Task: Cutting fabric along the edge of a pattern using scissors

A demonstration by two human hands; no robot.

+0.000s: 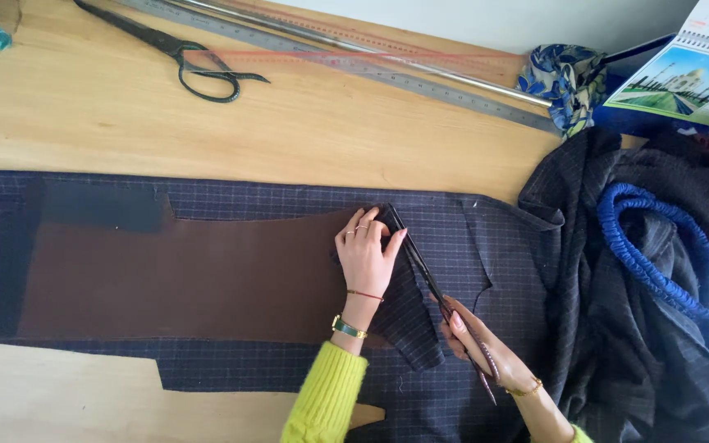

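Head view: left hand (363, 256), fingers spread flat, pins brown pattern piece (190, 279) on checked fabric (486, 246); right hand (486, 353) grips scissors (420, 262), mid-cut beside left fingertips. Next move needs steady edge-following.

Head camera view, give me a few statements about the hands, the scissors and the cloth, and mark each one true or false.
1. The left hand presses flat on the dark checked cloth at the end of the brown pattern piece. True.
2. The right hand works a pair of scissors in the cloth. True.
3. The second pair of scissors lies on the cloth. False: it lies on the bare wooden table, beyond the cloth.
4. The sleeves are blue. False: the left sleeve is bright yellow-green.
5. A long metal ruler lies along the far side of the table. True.
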